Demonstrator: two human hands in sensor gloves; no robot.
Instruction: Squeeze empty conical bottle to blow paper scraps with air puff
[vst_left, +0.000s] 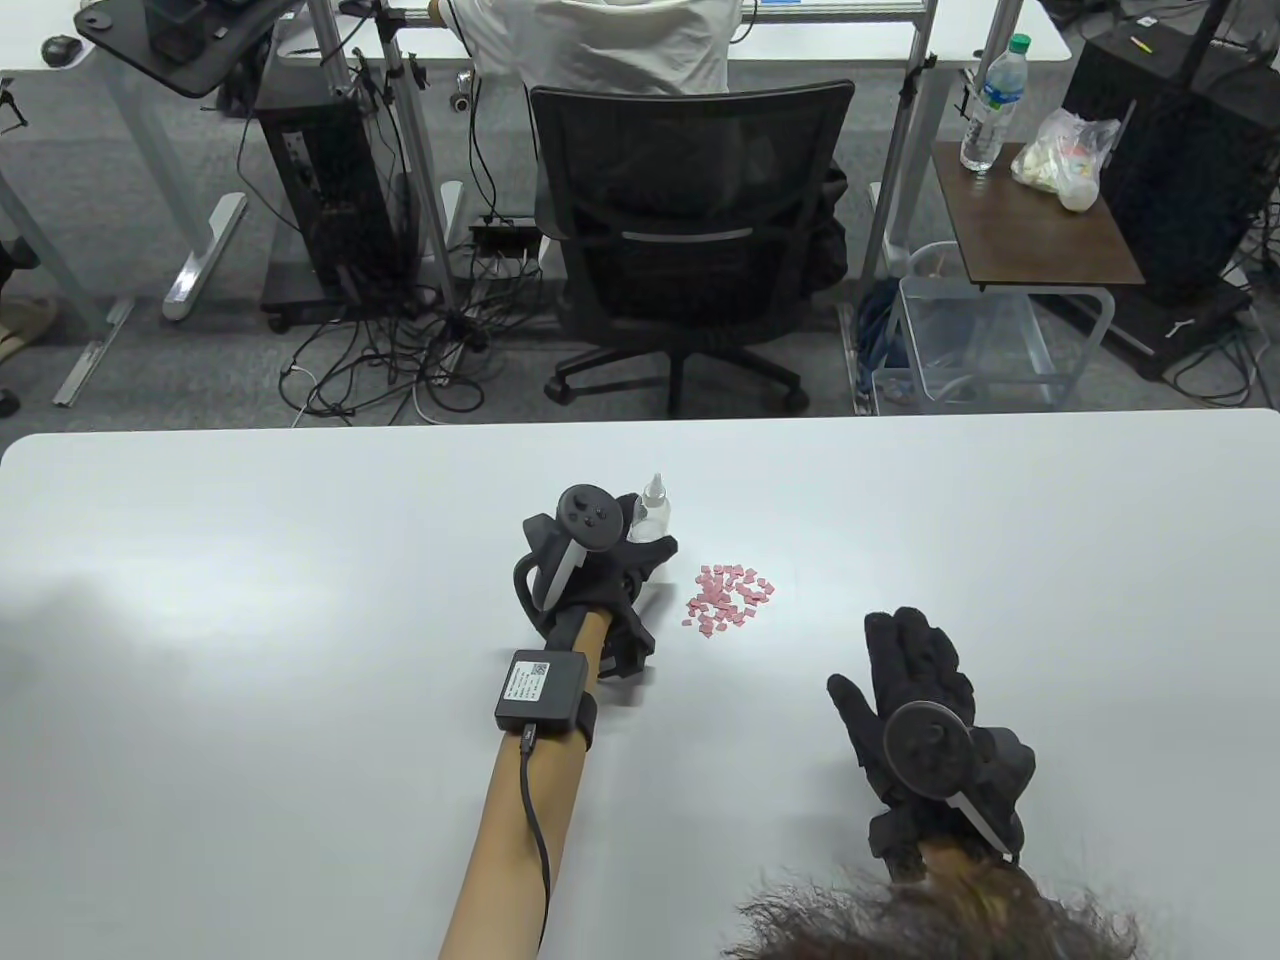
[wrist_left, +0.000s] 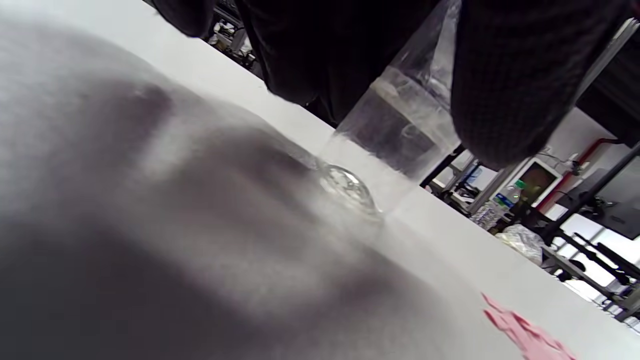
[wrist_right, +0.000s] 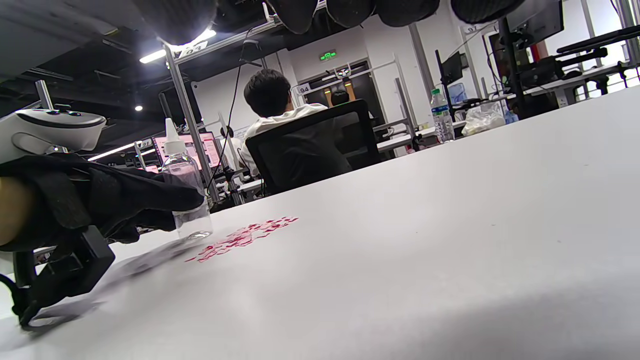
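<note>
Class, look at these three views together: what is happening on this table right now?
The left hand has its gloved fingers around a clear conical bottle standing upright on the white table. A pile of pink paper scraps lies just to its right, not touched. The right hand rests flat on the table, apart from both, holding nothing.

The black-gloved left hand is stretched forward and wrapped around a clear conical plastic bottle (standing upright) — the black-gloved right hand is laid flat, fingers spread.
</note>
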